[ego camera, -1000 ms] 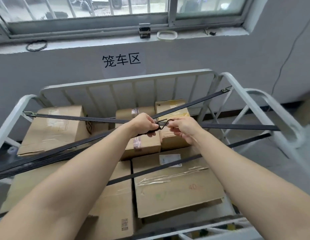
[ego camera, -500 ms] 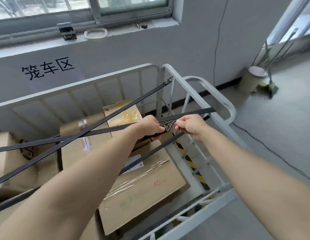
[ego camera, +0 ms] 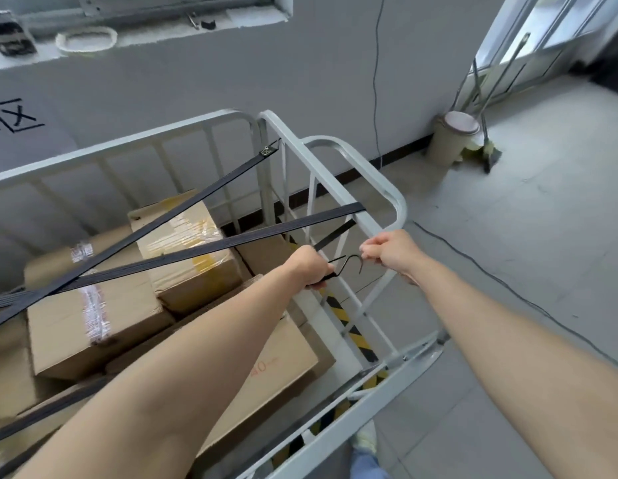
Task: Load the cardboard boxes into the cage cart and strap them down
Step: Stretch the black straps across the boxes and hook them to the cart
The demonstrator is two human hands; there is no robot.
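Since the frame half a second before, both hands had shifted right to the side rail of the cage cart (ego camera: 381,148), and the hook (ego camera: 350,260) lay bared between them.
- Left hand (ego camera: 309,267): centre of frame, fist closed round the black strap end (ego camera: 326,277) just behind the hook.
- Right hand (ego camera: 392,254): right of centre, just beside the hook's bend, fingers curled at the rail's corner. Whether they pinched the hook or the rail could not be told.
- Cardboard boxes (ego camera: 93,326): lower left, inside the cart, crossed by two taut straps (ego camera: 203,250).
- Bin (ego camera: 452,140): upper right, on the floor against the wall.
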